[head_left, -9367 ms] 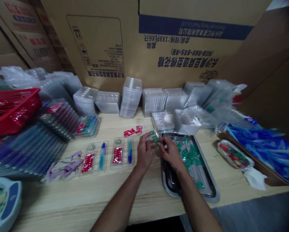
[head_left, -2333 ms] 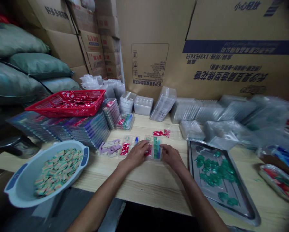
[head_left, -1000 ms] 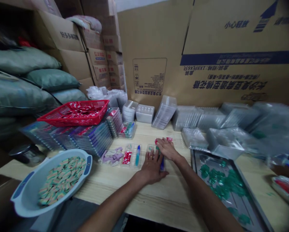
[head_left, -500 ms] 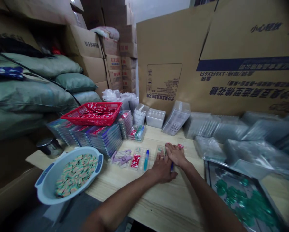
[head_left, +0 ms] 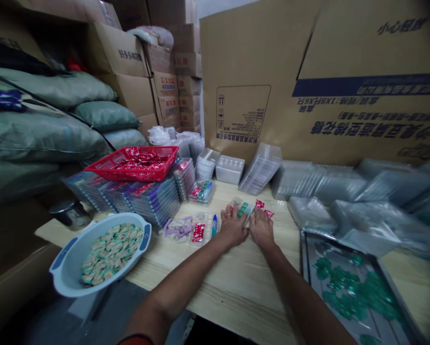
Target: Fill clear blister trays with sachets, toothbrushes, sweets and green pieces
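Note:
My left hand and my right hand rest side by side on the wooden table, fingers spread and pointing away from me. Their fingertips touch or nearly touch the near edge of a clear plastic blister tray holding green wrapped pieces. Small red wrappers lie just beyond my right fingers. Left of my left hand sits another clear tray with a red packet and a blue stick-shaped item. My hands hide the tray's near part.
A pale blue bowl of striped sweets sits at left. Right stands a metal tray with green pieces. Stacked clear trays line the back, beside a red basket; cardboard boxes and sacks rise behind the table.
My hands have drawn slightly apart, uncovering the green pieces in the clear tray. The blue item seen under my right hand earlier no longer shows. The head view has shifted slightly.

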Action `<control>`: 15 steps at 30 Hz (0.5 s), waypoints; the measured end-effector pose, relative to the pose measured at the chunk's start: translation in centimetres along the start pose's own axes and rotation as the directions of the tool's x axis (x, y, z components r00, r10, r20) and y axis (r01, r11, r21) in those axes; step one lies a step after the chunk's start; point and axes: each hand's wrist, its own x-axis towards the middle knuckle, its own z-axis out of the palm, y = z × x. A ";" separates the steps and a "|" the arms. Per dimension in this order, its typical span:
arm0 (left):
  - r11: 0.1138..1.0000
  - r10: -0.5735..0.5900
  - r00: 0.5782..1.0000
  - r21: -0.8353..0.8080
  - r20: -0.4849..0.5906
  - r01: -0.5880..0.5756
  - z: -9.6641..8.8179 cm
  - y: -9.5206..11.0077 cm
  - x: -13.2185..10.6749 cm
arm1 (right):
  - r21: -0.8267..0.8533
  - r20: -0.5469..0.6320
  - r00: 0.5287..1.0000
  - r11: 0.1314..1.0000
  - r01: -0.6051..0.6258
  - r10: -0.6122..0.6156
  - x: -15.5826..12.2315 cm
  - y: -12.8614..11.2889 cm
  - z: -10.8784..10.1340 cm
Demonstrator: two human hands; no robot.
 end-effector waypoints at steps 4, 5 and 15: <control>0.987 -0.159 0.986 -0.026 -0.049 0.158 -0.3 0.3 0.3 | 0.033 -0.066 0.997 0.999 0.029 -0.027 -0.2 0.0 0.1; 0.980 -0.198 0.979 -0.025 -0.053 0.197 -0.6 0.3 0.5 | 0.028 -0.068 0.997 0.999 0.032 -0.030 -0.2 0.1 0.1; 0.944 -0.329 0.938 -0.055 -0.110 0.325 -4.2 -0.4 2.2 | 0.009 -0.082 0.996 0.999 0.047 -0.046 -0.3 0.3 0.4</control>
